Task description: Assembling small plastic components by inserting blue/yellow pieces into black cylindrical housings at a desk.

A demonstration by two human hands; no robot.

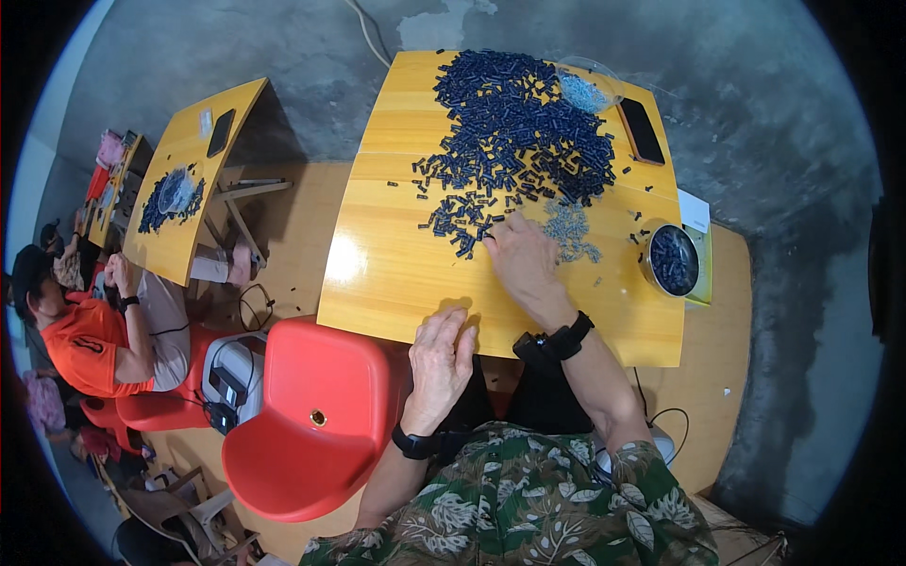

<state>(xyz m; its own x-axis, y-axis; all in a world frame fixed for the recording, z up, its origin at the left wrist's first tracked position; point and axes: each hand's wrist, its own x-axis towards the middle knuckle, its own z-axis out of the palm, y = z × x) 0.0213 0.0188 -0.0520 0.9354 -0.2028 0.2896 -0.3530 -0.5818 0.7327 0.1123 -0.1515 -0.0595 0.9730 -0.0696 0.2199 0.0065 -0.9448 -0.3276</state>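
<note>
My right hand [524, 259] reaches over the yellow table, its fingertips pinched together at a small black plastic piece at the near edge of a loose group of black pieces [458, 215]. Just right of those fingers lies a patch of small silvery pieces [568, 232], likely screws, too small to tell for sure. My left hand [442, 351] rests at the table's near edge, fingers loosely bent and thumb apart, with nothing visible in it. Beyond both hands spreads a large heap of black plastic pieces [510, 118].
A clear bowl of silvery pieces [583, 92] stands at the far right beside a phone [642, 130]. Nearer, a metal bowl of black pieces [673, 261] sits by the right edge, next to a box [696, 222]. Red chairs [311, 415] and a person in orange [94, 340] are left.
</note>
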